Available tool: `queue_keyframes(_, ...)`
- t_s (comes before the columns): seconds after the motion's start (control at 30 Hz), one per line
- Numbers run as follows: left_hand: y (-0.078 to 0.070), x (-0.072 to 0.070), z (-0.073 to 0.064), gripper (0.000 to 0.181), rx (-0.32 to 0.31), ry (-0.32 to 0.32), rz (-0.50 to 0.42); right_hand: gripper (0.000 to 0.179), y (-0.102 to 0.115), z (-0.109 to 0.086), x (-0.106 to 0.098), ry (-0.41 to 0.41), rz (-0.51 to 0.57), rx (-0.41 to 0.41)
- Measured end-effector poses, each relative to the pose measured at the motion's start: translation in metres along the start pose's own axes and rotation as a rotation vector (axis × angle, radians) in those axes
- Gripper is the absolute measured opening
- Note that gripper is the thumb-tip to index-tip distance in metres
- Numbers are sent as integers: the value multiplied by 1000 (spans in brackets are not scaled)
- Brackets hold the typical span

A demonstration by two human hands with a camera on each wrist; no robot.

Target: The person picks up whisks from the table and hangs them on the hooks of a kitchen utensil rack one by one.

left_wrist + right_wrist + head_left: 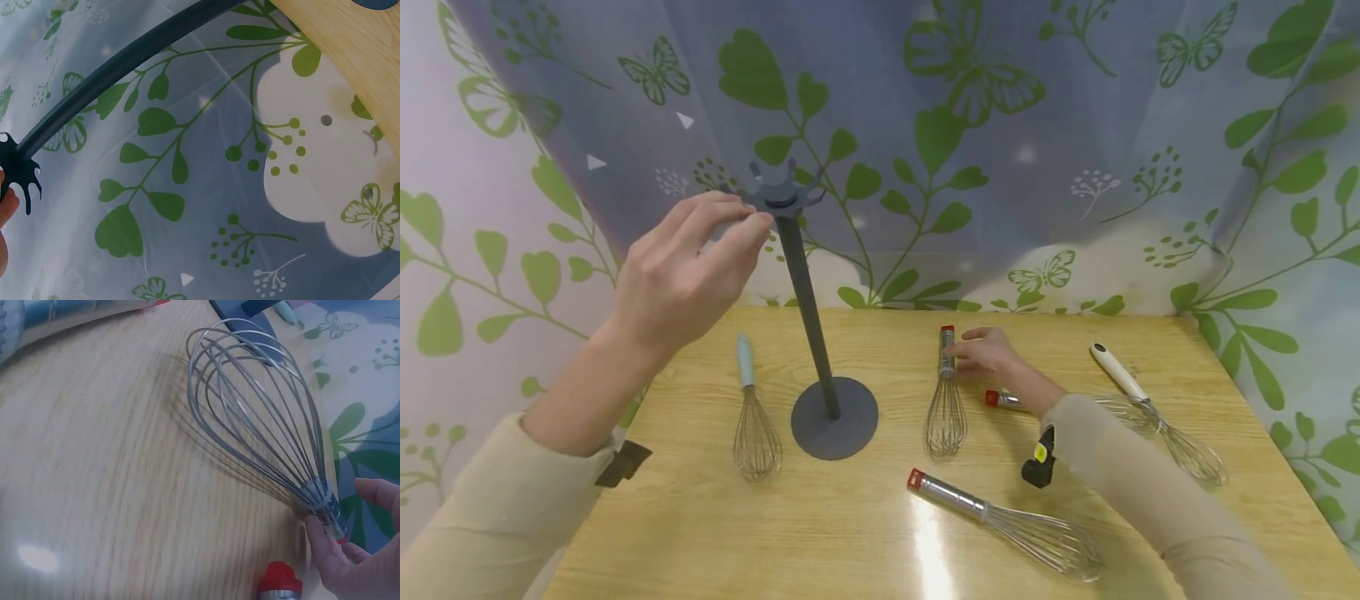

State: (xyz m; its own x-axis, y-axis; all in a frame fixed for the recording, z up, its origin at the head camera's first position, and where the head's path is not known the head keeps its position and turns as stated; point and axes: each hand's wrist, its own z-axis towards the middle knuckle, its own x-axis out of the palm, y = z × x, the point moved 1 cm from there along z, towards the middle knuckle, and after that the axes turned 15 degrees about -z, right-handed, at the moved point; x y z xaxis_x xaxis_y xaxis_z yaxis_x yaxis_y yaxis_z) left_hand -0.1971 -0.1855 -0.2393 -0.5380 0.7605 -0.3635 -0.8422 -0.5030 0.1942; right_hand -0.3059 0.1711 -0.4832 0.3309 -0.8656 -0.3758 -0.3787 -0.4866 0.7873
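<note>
My left hand (pixel 688 267) is up at the hooked top of a dark grey utensil stand (pixel 805 292), thumb and fingers pinching its near-left edge. In the left wrist view, only fingertips (pixel 7 207) show beside the hooks (pixel 25 172). My right hand (pixel 988 354) reaches over the table to a steel whisk (pixel 947 408) with a red-ended handle. In the right wrist view, the fingers of this hand (pixel 362 556) lie against the handle of that whisk (pixel 262 419), the thumb held apart from it. The whisk's wires point toward me.
A blue-handled whisk (pixel 752 425) lies left of the stand's round base (pixel 850 442). Another red-ended whisk (pixel 1000 521) lies nearer me. Under my right forearm is a further red-ended whisk (pixel 1003 400), crossing a white-handled whisk (pixel 1120 371). A leaf-patterned curtain (pixel 880 125) hangs behind the table.
</note>
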Motion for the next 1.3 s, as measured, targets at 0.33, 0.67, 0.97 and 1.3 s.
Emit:
queue_keyframes(0.33,1,1,-1,11,-3,-7,4,75,-3,7,14,-63,-43,14)
queue_keyframes(0.67,1,0,-1,13,-4,3,1,75,-1,11,19,-86,-63,29)
queue_keyframes(0.97,1,-2,1,13,9,20,0,72,-1,12,19,-87,-85,28)
queue_keyframes(1.3,3,-4,4,9,28,46,18,66,3,9,16,-99,-88,25)
